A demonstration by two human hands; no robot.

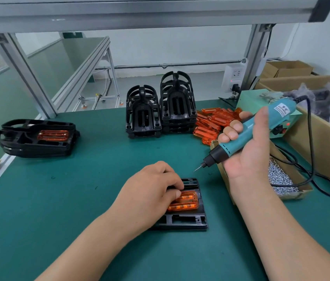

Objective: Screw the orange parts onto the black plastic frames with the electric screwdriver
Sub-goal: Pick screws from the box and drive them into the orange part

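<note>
1. Head view tells us the step in hand is driving a screw. Our right hand [247,147] is clenched round the teal electric screwdriver with a black nose [277,115]. The tool hangs tilted in the air, and its thin bit [197,169] points down and left, apart from the work.
2. Our left hand [150,185] lies over the flat black plastic frame [182,222] on the near middle of the green mat [79,199]. Its bent fingers hold the translucent orange plastic part [186,201] down in its seat.
3. To do this well, we judge that we should keep the orange part pressed flat so it cannot shift. We should also bring the screwdriver upright over the hole, not slanted as now, and keep the left fingertips away from the bit.
4. Whether a screw already sits on the bit we cannot tell, as it is too small. The open cardboard box of silver screws [279,177] stands just right of the frame.
5. The orange part looks glossy and see-through, oblong with rounded ends and two ribbed channels along its length. Its left end is hidden under our fingers, and we think it may slip easily.
6. More loose orange pieces [212,120] lie in a pile at the far right, beside two stacks of bare black frames [160,110]. A stack topped with a fitted orange piece [36,138] lies at the far left.
</note>
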